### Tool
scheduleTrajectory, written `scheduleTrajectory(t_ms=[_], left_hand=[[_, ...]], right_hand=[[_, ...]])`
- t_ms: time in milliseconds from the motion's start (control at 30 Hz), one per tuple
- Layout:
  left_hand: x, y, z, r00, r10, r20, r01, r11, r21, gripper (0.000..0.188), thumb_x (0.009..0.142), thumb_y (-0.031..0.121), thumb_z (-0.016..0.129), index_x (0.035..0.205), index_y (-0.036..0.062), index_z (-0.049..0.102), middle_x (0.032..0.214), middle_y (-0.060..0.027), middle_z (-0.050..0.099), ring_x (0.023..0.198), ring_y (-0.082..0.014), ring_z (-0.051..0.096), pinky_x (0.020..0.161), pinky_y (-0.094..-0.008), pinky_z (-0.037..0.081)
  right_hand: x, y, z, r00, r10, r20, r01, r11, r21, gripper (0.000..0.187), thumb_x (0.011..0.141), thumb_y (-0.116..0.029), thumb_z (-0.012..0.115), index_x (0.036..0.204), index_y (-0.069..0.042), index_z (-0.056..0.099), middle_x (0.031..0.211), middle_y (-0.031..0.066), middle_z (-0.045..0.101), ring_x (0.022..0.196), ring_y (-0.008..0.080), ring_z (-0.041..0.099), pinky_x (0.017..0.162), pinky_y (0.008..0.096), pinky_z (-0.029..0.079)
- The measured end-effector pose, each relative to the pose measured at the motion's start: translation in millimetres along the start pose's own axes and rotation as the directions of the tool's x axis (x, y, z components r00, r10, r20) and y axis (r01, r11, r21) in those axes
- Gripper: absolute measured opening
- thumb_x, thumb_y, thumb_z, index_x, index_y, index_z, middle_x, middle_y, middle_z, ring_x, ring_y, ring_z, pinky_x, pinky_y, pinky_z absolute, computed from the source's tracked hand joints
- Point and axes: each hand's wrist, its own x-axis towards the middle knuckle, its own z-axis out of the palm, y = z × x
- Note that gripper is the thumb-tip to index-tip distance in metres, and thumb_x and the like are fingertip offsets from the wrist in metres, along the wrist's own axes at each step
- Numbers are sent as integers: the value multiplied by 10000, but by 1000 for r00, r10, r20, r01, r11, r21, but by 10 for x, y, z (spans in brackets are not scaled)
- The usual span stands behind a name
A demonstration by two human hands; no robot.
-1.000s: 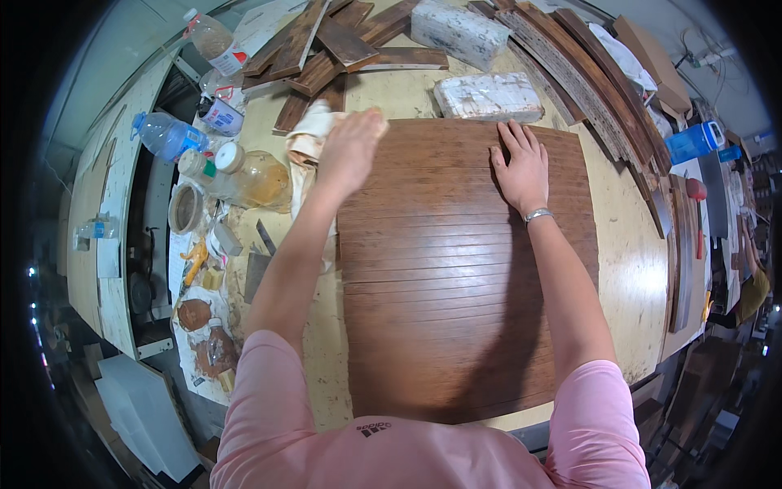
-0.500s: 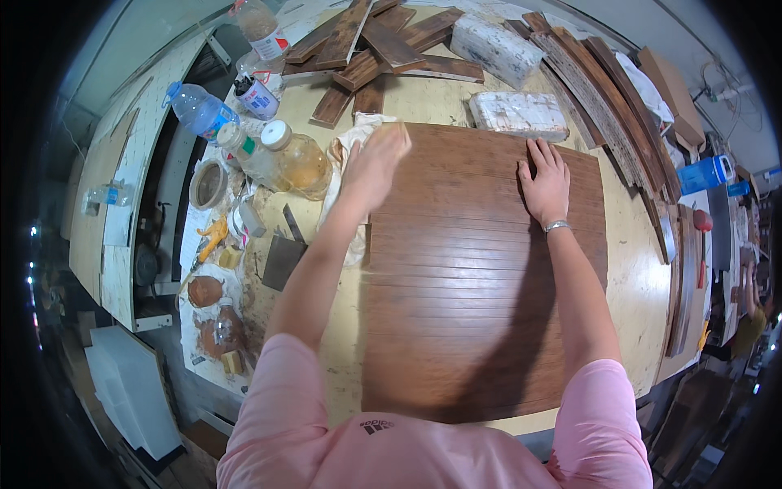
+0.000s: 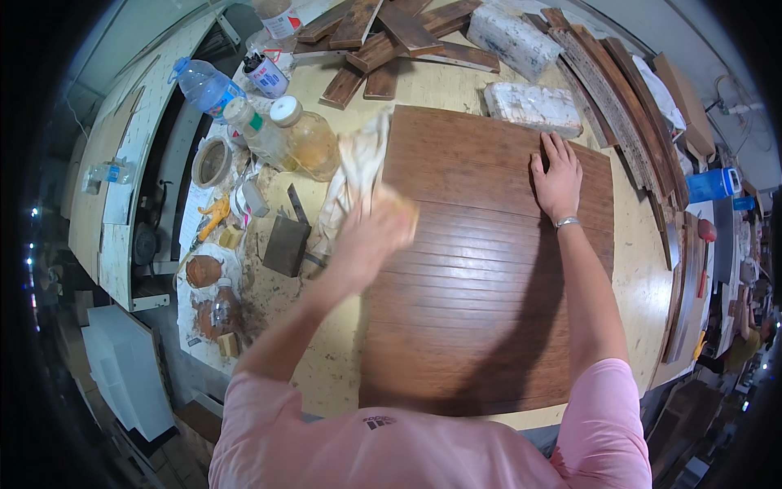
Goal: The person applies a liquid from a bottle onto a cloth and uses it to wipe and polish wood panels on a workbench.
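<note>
A brown wooden panel (image 3: 481,326) with grooves running across it lies flat on the table in front of me. My left hand (image 3: 366,244), smeared by motion, is closed around a yellowish sponge (image 3: 407,218) at the panel's left edge. The sponge's underside is hidden. Crumpled beside that edge, just beyond the hand, is a stained white cloth (image 3: 362,151). My right hand (image 3: 560,183) rests flat near the panel's far right corner. Its fingers are stretched out and hold nothing; the fingertips reach the far edge, close to a white wrapped block (image 3: 533,108).
Jars and bottles, among them a jar of amber liquid (image 3: 309,151), stand at the left. Nearer are a dark block (image 3: 286,246), an orange glove (image 3: 214,213) and small sponge pieces (image 3: 229,344). Loose wooden boards (image 3: 399,41) pile up behind; long planks (image 3: 623,122) lie at the right.
My left hand has come toward me with the sponge, from the panel's far left corner down along its left edge. My right hand stays in place on the panel. The whole view has shifted slightly.
</note>
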Motion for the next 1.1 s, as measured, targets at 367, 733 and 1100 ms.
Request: scheduleTrajectory(t_ms=[367, 733, 1100], left_hand=[[151, -174, 133, 989, -39, -140, 29, 997, -74, 359, 1012, 152, 478, 1347, 174, 606, 1462, -20, 530, 1426, -238, 400, 1207, -538, 129], [276, -190, 28, 970, 2, -244, 8, 999, 39, 320, 1019, 112, 446, 1247, 158, 666, 1351, -11, 626, 1318, -231, 535, 1174, -500, 278], [366, 335, -163, 981, -84, 177, 99, 992, -80, 417, 1030, 253, 466, 1402, 74, 520, 1516, -67, 456, 1452, -201, 339, 1197, -463, 242]], right_hand=[[23, 81, 62, 1000, -24, 11, 25, 999, -48, 528, 983, -415, 472, 1467, -204, 464, 1552, 27, 406, 1444, 257, 327, 1184, 475, 245], [-5, 161, 124, 998, -69, 8, 68, 995, 69, 569, 991, -450, 472, 1473, -150, 446, 1565, 101, 373, 1447, 311, 310, 1183, 500, 225], [-1997, 325, -964, 949, -152, 276, 162, 987, -12, 645, 969, -381, 526, 1542, -160, 330, 1636, 93, 220, 1502, 320, 196, 1193, 554, 162]])
